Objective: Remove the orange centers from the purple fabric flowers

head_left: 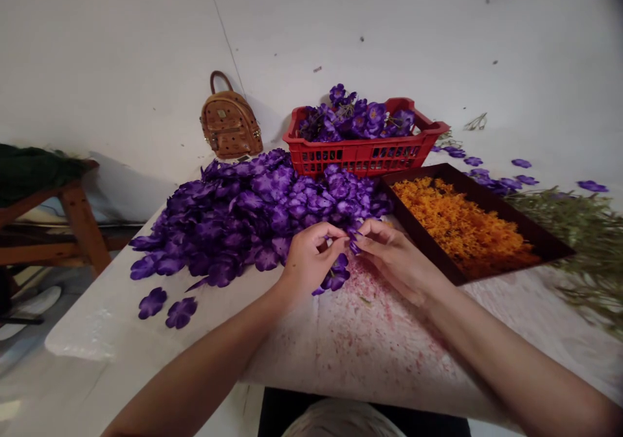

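My left hand (314, 254) and my right hand (392, 252) meet at the front edge of a large heap of purple petals (243, 206). Thumb and forefinger of each hand are pinched on a small purple flower piece (354, 242) between them. Just below the fingertips, another purple flower (335, 274) hangs or lies; its contact with my left hand is unclear. To the right of my right hand is a dark tray (549, 250) filled with orange flower centres (457, 223).
Behind the heap stands a red basket (360, 154) of purple flowers, with a brown backpack (230, 125) to its left. Green stems (579, 236) spread at the right. Two loose petals (181, 312) lie near the table's left edge. A wooden stool (80, 223) stands at the left.
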Motion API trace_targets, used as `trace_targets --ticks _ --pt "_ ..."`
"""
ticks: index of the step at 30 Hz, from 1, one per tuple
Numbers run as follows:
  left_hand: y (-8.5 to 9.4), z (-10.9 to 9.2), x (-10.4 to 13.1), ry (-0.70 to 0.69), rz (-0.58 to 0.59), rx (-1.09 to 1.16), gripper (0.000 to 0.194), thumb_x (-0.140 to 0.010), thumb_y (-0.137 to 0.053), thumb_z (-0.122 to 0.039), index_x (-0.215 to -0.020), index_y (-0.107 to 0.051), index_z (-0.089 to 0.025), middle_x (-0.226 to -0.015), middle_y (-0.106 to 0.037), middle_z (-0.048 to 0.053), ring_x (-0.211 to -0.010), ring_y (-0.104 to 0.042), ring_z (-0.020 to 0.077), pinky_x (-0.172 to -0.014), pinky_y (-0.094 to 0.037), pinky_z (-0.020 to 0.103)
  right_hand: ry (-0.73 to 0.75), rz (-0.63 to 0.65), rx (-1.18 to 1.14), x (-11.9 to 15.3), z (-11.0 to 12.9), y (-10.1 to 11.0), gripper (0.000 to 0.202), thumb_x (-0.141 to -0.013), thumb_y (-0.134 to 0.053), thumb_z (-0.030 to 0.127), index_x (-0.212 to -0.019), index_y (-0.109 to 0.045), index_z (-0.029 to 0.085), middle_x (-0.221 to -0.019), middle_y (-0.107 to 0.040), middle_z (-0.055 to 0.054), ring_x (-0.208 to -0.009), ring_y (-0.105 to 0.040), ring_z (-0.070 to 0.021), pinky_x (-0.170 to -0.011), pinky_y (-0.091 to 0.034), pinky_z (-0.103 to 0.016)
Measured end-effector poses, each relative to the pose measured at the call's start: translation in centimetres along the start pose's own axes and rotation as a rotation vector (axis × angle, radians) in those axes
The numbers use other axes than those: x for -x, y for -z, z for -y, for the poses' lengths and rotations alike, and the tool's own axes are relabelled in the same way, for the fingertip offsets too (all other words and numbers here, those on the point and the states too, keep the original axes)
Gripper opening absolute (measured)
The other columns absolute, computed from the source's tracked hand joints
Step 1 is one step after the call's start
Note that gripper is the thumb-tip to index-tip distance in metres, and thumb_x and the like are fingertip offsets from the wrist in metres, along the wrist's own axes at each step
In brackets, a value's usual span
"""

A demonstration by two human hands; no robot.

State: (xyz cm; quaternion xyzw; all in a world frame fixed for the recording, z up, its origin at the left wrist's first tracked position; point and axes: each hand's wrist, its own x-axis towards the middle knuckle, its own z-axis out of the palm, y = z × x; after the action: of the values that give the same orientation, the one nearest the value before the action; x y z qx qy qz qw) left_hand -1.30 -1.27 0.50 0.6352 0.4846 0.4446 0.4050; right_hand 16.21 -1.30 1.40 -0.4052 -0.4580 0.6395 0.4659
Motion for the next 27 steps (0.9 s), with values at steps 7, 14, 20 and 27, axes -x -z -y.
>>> trace_targets --ticks 7,14,20,27 --pt "0.04 -0.75 -0.34 0.152 0.079 0.249 0.029 -0.082 -0.078 -0.044 -0.083 -0.071 -0.016 -0.068 -0.062 -0.002 -0.055 -0.049 0.0084 -0.052 -0.035 0.021 -0.057 -0.074 -0.063 -0.12 -0.06 -0.12 0.042 -0.07 -0.088 0.058 -0.076 -0.066 0.023 -0.079 -0.063 0.0 -0.078 -0.057 -0.0177 -0.077 -0.048 -0.033" --pt "0.03 -0.48 -0.28 0.338 0.103 0.492 0.042 -0.071 -0.089 -0.05 -0.079 -0.066 -0.016 -0.052 -0.038 -0.011 -0.043 -0.027 0.0033 -0.045 -0.019 0.021 0.211 -0.036 0.21 0.14 0.13 0.19 0.025 -0.09 -0.071 0.046 -0.081 -0.062 0.024 -0.082 -0.059 0.0 -0.08 -0.054 -0.0178 -0.078 -0.044 -0.034" --pt "0.05 -0.37 -0.19 0.383 0.111 0.565 0.046 -0.067 -0.091 -0.051 -0.08 -0.066 -0.015 -0.058 -0.048 -0.007 -0.044 -0.034 0.0033 -0.044 -0.022 0.02 0.281 0.04 0.545 0.07 -0.49 -0.09 0.026 -0.081 -0.075 0.034 -0.099 -0.058 0.024 -0.091 -0.063 -0.001 -0.083 -0.058 -0.0212 -0.076 -0.046 -0.035" --pt "0.1 -0.17 -0.19 0.193 0.079 0.321 0.026 -0.087 -0.075 -0.041 -0.084 -0.069 -0.016 -0.068 -0.062 -0.002 -0.047 -0.042 0.0054 -0.047 -0.031 0.021 0.459 -0.085 0.618 0.26 0.0 0.18 0.013 -0.091 -0.064 0.029 -0.082 -0.058 0.024 -0.074 -0.056 0.002 -0.072 -0.052 -0.0174 -0.069 -0.039 -0.033"
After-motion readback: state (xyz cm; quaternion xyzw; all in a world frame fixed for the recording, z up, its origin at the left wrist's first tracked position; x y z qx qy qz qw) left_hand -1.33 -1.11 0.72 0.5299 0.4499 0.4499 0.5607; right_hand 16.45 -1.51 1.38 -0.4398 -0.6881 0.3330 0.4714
